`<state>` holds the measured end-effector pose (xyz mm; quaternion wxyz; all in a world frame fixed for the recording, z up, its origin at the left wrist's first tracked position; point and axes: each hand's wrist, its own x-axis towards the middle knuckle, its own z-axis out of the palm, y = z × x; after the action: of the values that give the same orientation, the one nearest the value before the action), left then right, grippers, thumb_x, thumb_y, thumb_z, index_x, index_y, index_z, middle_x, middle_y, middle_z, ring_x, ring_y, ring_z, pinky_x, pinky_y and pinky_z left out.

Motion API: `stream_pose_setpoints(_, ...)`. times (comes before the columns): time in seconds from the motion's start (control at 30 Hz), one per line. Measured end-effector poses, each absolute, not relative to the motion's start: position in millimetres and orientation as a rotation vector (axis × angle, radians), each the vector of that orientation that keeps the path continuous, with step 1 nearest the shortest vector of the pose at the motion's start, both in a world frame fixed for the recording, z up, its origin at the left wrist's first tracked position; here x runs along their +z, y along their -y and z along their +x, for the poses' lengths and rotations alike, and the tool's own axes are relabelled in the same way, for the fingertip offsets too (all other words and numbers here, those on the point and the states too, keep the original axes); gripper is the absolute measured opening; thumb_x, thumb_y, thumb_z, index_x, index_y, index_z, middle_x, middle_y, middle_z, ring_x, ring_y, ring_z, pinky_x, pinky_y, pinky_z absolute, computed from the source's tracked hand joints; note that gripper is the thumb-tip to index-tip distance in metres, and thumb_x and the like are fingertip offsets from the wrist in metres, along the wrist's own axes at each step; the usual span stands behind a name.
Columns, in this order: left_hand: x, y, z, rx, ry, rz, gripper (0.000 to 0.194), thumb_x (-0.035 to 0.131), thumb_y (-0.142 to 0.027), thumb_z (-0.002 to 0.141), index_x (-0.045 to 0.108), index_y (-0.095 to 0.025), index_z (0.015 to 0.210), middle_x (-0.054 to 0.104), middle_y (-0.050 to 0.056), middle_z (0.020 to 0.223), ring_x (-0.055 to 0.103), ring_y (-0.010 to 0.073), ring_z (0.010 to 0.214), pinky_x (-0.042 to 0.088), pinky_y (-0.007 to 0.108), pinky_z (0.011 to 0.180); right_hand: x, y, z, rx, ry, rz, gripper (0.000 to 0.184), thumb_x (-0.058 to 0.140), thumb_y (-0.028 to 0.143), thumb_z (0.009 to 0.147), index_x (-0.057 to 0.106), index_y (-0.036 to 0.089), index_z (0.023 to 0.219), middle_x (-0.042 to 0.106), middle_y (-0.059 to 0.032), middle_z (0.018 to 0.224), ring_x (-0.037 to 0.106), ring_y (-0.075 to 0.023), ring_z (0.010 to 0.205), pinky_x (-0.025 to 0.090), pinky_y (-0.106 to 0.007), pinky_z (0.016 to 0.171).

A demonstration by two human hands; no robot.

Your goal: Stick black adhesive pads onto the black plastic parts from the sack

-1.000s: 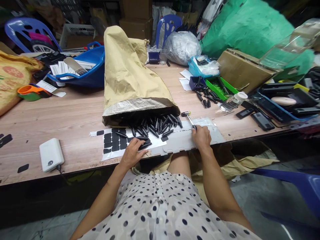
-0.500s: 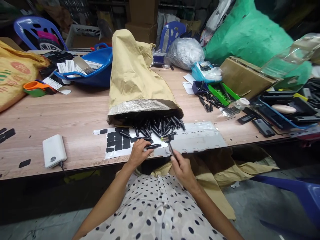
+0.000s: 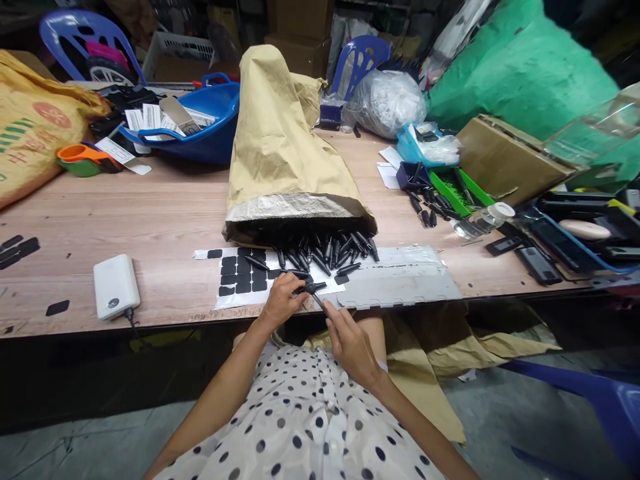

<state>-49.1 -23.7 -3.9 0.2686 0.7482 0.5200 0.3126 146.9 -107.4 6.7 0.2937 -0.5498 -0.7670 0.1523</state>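
Observation:
My left hand (image 3: 284,298) pinches a slim black pen-shaped piece (image 3: 316,287) at the table's front edge. My right hand (image 3: 351,340) is wrapped round the handle of a thin tool (image 3: 320,301). The tool's dark head meets the piece beside my left fingertips, so its exact shape is hard to make out. Under and beside my left hand lies a white sheet with rounded black stickers (image 3: 243,272). Many similar black pieces (image 3: 325,250) spill from the mouth of a brown paper sack (image 3: 285,147) just beyond my hands.
A grey board (image 3: 400,277) lies along the front edge to the right. At left sits a white power bank (image 3: 116,287) with a cable. Farther back are a blue basin (image 3: 200,143), a green tray (image 3: 463,193), a clear jar (image 3: 483,220) and a cardboard box (image 3: 510,157).
The tool in my right hand has moved left to the piece at my left fingers. My left finger and thumb have closed on that piece. The view has shifted slightly.

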Motion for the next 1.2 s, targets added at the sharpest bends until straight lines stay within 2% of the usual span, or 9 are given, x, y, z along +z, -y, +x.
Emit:
stream_pose_setpoints(0.1, -4, 24, -49, 0.856, -1.41, 2.024, 0.01, 0.067, -0.019, 0.086, 0.075, -0.023, 0.09, 0.064, 0.002, 0.079, 0.058, 0.0194, 0.081, 0.048, 0.035, 0.079, 8, 106, 147, 0.378, 2.063, -1.472, 0.045, 0.036, 0.026, 0.103, 0.058, 0.024, 0.143, 0.072, -0.0109, 0.1, 0.073, -0.0221, 0.084, 0.062, -0.029, 0.069)
stream_pose_setpoints(0.27, -8, 22, -50, 0.907, -1.392, 2.044, 0.012, 0.07, -0.019, 0.084, 0.076, -0.022, 0.095, 0.064, 0.002, 0.079, 0.059, 0.0195, 0.08, 0.049, 0.034, 0.077, 11, 106, 149, 0.363, 1.979, -1.452, 0.047, 0.037, 0.024, 0.103, 0.053, 0.024, 0.147, 0.072, -0.013, 0.115, 0.073, -0.0227, 0.098, 0.062, -0.032, 0.08)
stream_pose_setpoints(0.4, -10, 22, -49, 0.915, -1.402, 2.05, 0.011, 0.071, -0.018, 0.084, 0.076, -0.021, 0.093, 0.065, 0.003, 0.079, 0.059, 0.0197, 0.081, 0.049, 0.034, 0.077, 7, 107, 150, 0.358, 1.975, -1.451, 0.045, 0.038, 0.024, 0.103, 0.056, 0.023, 0.144, 0.073, -0.0125, 0.116, 0.073, -0.0226, 0.1, 0.062, -0.031, 0.08)
stream_pose_setpoints(0.53, -10, 22, -47, 0.911, -1.426, 2.068, 0.009, 0.072, -0.018, 0.083, 0.074, -0.02, 0.091, 0.065, 0.002, 0.08, 0.059, 0.0197, 0.081, 0.049, 0.034, 0.077, 5, 104, 155, 0.339, 1.879, -1.431, 0.043, 0.041, 0.025, 0.103, 0.057, 0.021, 0.142, 0.073, -0.0119, 0.117, 0.071, -0.0215, 0.108, 0.059, -0.031, 0.089)
stream_pose_setpoints(0.77, -9, 26, -42, 0.88, -1.513, 2.169, 0.012, 0.075, -0.024, 0.081, 0.071, -0.021, 0.092, 0.065, 0.003, 0.086, 0.059, 0.0206, 0.084, 0.047, 0.033, 0.077, 5, 82, 194, 0.131, 1.634, -1.801, 0.041, 0.045, 0.035, 0.098, 0.068, 0.019, 0.127, 0.071, -0.0129, 0.107, 0.068, -0.0238, 0.095, 0.055, -0.032, 0.077)
stream_pose_setpoints(0.97, -7, 23, -43, 0.896, -1.503, 2.241, 0.011, 0.066, -0.029, 0.09, 0.069, -0.02, 0.094, 0.066, 0.005, 0.088, 0.061, 0.0209, 0.083, 0.048, 0.033, 0.073, 5, 70, 217, 0.03, 1.391, -2.261, 0.041, 0.049, 0.023, 0.093, 0.07, 0.023, 0.128, 0.063, -0.0081, 0.104, 0.057, -0.0165, 0.073, 0.037, -0.027, 0.058)
stream_pose_setpoints(1.13, -2, 41, -48, 1.088, -1.242, 2.274, 0.022, 0.052, -0.034, 0.099, 0.067, -0.018, 0.102, 0.07, 0.007, 0.088, 0.065, 0.019, 0.081, 0.053, 0.032, 0.074, 3, 70, 213, -0.015, 1.395, -2.321, 0.043, 0.052, 0.015, 0.092, 0.07, 0.028, 0.128, 0.056, -0.0049, 0.101, 0.049, -0.0113, 0.066, 0.029, -0.024, 0.054)
stream_pose_setpoints(1.2, -3, 57, -49, 1.044, -1.069, 2.314, 0.027, 0.049, -0.036, 0.1, 0.068, -0.018, 0.106, 0.071, 0.007, 0.087, 0.066, 0.0179, 0.077, 0.055, 0.03, 0.071, 2, 70, 211, -0.028, 1.421, -2.33, 0.043, 0.054, 0.013, 0.091, 0.07, 0.028, 0.129, 0.054, -0.005, 0.102, 0.048, -0.0108, 0.066, 0.027, -0.024, 0.053)
